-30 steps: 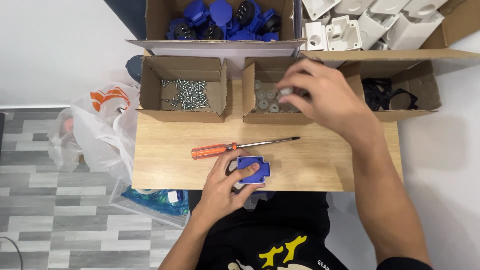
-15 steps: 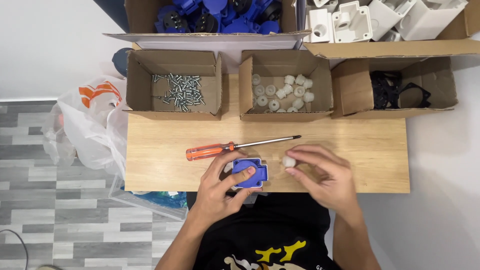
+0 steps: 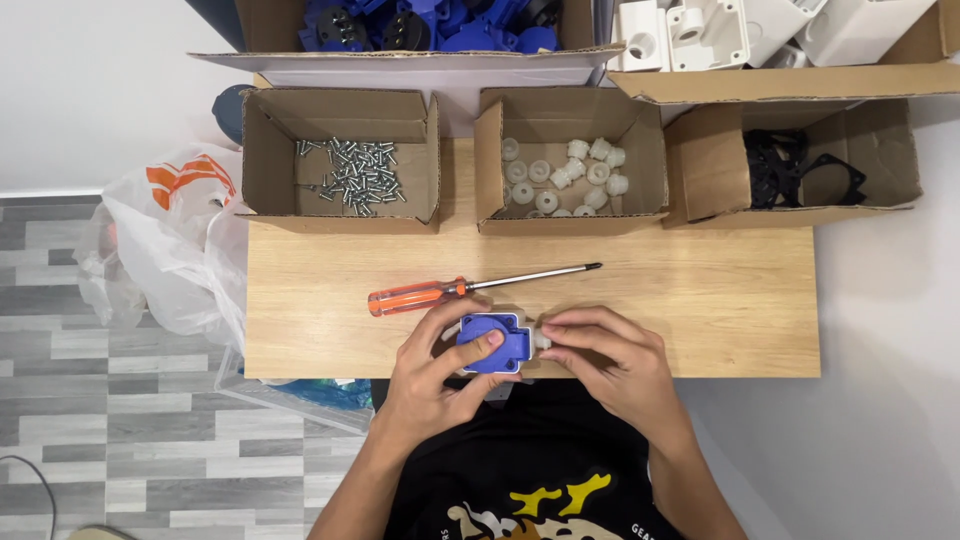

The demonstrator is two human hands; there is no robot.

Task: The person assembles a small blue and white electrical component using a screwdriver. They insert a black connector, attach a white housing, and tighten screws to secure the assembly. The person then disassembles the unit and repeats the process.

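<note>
small assembly workstation | wooden table [image 3: 700, 300] | cardboard boxes of screws [image 3: 350, 175], white parts [image 3: 570, 175] | screwdriver [image 3: 470, 288]

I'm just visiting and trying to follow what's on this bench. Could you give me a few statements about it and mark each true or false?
1. The left hand holds a blue plastic part at the near edge of the wooden table. True.
2. The right hand grips the screwdriver. False: the screwdriver lies free on the table, and the right hand's fingers pinch a small white piece against the blue part.
3. The left cardboard box holds metal screws. True.
4. The middle box is full of black parts. False: it holds small white pieces.
</note>
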